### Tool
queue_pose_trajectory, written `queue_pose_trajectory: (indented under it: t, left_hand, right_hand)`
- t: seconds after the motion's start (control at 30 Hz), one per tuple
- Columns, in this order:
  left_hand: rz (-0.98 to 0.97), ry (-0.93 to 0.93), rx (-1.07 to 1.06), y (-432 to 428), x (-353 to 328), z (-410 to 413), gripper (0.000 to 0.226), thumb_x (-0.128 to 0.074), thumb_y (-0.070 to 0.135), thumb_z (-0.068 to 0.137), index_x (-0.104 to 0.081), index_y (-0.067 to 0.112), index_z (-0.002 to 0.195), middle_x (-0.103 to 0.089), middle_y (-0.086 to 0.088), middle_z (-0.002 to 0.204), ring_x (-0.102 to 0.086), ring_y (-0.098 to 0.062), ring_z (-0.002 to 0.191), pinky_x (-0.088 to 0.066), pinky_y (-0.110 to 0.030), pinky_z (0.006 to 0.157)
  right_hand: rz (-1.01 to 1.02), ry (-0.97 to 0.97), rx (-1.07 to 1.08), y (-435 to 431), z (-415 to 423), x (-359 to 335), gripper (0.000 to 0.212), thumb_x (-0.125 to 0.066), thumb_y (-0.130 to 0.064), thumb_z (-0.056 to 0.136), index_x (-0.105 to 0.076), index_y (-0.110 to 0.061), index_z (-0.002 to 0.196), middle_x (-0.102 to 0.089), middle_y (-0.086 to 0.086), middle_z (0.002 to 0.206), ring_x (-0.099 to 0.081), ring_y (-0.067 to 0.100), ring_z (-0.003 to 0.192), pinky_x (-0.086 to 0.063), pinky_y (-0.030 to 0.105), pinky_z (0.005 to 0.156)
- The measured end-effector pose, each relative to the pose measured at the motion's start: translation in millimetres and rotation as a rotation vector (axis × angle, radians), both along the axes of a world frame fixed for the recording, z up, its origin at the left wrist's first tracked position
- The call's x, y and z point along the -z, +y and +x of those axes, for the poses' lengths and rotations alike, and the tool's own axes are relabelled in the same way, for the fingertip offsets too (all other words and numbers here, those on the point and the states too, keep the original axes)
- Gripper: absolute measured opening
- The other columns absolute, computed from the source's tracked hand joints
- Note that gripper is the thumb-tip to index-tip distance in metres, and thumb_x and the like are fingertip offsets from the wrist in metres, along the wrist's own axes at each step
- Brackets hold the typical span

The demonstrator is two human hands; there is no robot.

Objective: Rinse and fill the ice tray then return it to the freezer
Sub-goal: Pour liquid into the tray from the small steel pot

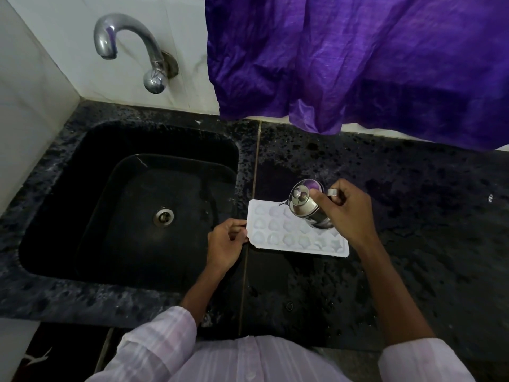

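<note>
Fingers of the right hand curl round a steel jug, tipped spout-down over the far row of the ice tray. Fingers of the left hand pinch the tray's left end. The tray lies flat on the bench, just beside the sink. Any stream is too faint to make out. A steeper tilt could flood the shallow moulds onto the bench, and a tug from the left could slop them.

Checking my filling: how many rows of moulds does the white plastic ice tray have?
3 in the white plastic ice tray: the far row, partly under the shiny steel jug; the middle row; the near row. The jug hides some moulds.
</note>
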State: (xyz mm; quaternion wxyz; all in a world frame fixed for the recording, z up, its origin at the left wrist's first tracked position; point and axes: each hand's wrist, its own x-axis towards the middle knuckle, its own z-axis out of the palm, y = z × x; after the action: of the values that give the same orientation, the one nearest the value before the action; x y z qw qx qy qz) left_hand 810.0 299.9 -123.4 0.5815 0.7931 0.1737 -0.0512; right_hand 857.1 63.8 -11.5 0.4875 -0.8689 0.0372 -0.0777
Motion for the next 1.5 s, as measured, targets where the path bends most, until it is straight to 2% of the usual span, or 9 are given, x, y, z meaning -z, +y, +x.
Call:
queue_pose_trajectory:
  t: [0.13, 0.3, 0.67, 0.9, 1.03, 1.2, 1.33, 1.5]
  left_hand:
    - [0.002, -0.004, 0.001, 0, -2, 0, 0.018, -0.066, 0.004, 0.093, -0.072, 0.011, 0.108, -0.075, 0.002, 0.089, -0.074, -0.006, 0.077, -0.061, -0.027, 0.082]
    - [-0.003, -0.004, 0.000, 0, -3, -1, 0.018, -0.065, 0.003, 0.093, -0.072, 0.012, 0.108, -0.075, 0.003, 0.089, -0.073, -0.005, 0.076, -0.060, -0.025, 0.081]
    - [0.013, -0.002, 0.006, 0, -3, -1, 0.018, -0.065, 0.004, 0.094, -0.072, 0.010, 0.110, -0.075, 0.002, 0.090, -0.074, -0.007, 0.077, -0.061, -0.026, 0.081]
    - [0.011, -0.003, 0.007, 0, -3, -2, 0.018, -0.065, 0.004, 0.094, -0.071, 0.010, 0.110, -0.075, 0.001, 0.091, -0.074, -0.007, 0.078, -0.060, -0.023, 0.080]
    - [0.011, -0.008, 0.010, 0, -2, -2, 0.018, -0.065, 0.004, 0.094, -0.071, 0.009, 0.110, -0.075, 0.000, 0.091, -0.074, -0.007, 0.079, -0.061, -0.025, 0.081]
    - [0.013, -0.008, 0.010, 0, -2, -1, 0.018, -0.064, 0.004, 0.094, -0.071, 0.011, 0.108, -0.076, -0.001, 0.091, -0.074, -0.007, 0.078, -0.061, -0.027, 0.081]
    - [0.015, -0.009, 0.013, 0, -2, -2, 0.017, -0.064, 0.004, 0.094, -0.072, 0.010, 0.109, -0.076, -0.001, 0.091, -0.075, -0.009, 0.078, -0.061, -0.027, 0.082]
    - [0.012, -0.009, 0.013, 0, 0, -1, 0.019, -0.064, 0.003, 0.094, -0.072, 0.009, 0.110, -0.076, -0.001, 0.090, -0.075, -0.009, 0.078, -0.061, -0.030, 0.083]
  right_hand:
    - [0.000, -0.002, 0.005, -3, 3, 0, 0.045, -0.079, -0.030, 0.082, -0.041, -0.012, 0.063, -0.038, -0.003, 0.058, -0.031, 0.006, 0.053, -0.031, 0.015, 0.052]
    - [-0.002, -0.003, 0.030, -11, 2, -2, 0.046, -0.078, -0.030, 0.083, -0.044, -0.003, 0.066, -0.038, -0.002, 0.059, -0.032, 0.005, 0.052, -0.032, 0.013, 0.051]
    - [-0.055, -0.023, 0.072, -35, -2, -1, 0.041, -0.077, -0.027, 0.083, -0.045, -0.008, 0.065, -0.040, -0.002, 0.059, -0.034, 0.005, 0.053, -0.033, 0.013, 0.053]
    - [-0.071, -0.016, 0.107, -53, -7, 1, 0.041, -0.077, -0.027, 0.083, -0.049, -0.001, 0.069, -0.043, -0.001, 0.060, -0.036, 0.006, 0.054, -0.033, 0.013, 0.053]
    - [-0.071, -0.008, 0.128, -62, -10, -1, 0.040, -0.076, -0.026, 0.084, -0.045, -0.008, 0.065, -0.043, 0.000, 0.061, -0.035, 0.004, 0.053, -0.033, 0.013, 0.052]
    - [-0.068, 0.002, 0.148, -71, -14, -5, 0.041, -0.076, -0.025, 0.084, -0.043, -0.014, 0.063, -0.043, 0.001, 0.061, -0.035, 0.004, 0.052, -0.034, 0.016, 0.053]
    - [-0.073, 0.007, 0.161, -77, -16, -7, 0.040, -0.075, -0.028, 0.084, -0.045, -0.010, 0.064, -0.046, 0.006, 0.063, -0.038, 0.011, 0.057, -0.037, 0.026, 0.057]
    - [-0.069, 0.009, 0.177, -86, -19, -8, 0.041, -0.076, -0.029, 0.084, -0.044, -0.012, 0.063, -0.046, 0.005, 0.063, -0.039, 0.011, 0.057, -0.038, 0.027, 0.057]
